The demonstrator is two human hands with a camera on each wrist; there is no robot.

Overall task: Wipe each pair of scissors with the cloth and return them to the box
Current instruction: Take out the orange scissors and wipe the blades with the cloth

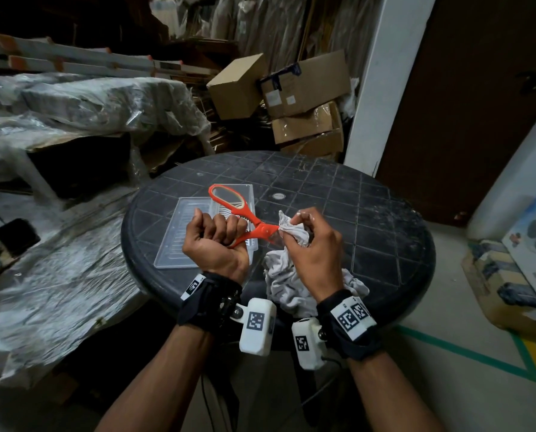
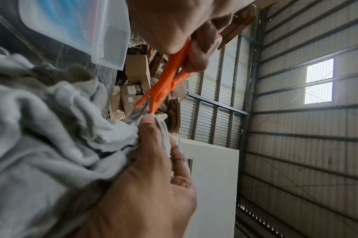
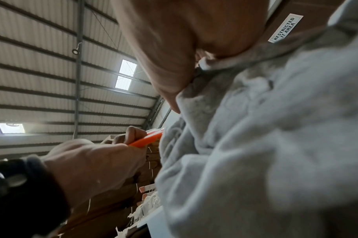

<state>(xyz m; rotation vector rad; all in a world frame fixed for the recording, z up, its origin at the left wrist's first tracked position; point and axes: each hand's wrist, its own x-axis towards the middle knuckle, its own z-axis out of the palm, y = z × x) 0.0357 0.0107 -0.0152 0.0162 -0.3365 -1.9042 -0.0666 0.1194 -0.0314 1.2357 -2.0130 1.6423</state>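
Note:
My left hand (image 1: 226, 226) grips the lower handle of the orange scissors (image 1: 244, 213) above the black round table (image 1: 354, 213). The other handle loop sticks up and away. My right hand (image 1: 297, 219) pinches the grey cloth (image 1: 291, 275) around the blades, which are hidden inside it. The rest of the cloth hangs down onto the table's front edge. A clear plastic box (image 1: 179, 238) lies on the table under my left hand. In the left wrist view the scissors (image 2: 164, 83) run down into the cloth (image 2: 51, 128). The right wrist view is mostly cloth (image 3: 276, 145).
Cardboard boxes (image 1: 291, 95) are piled behind the table. Plastic-covered stacks (image 1: 73, 104) fill the left side. A dark door (image 1: 463, 104) stands at the right, with a printed carton (image 1: 525, 244) on the floor beside it.

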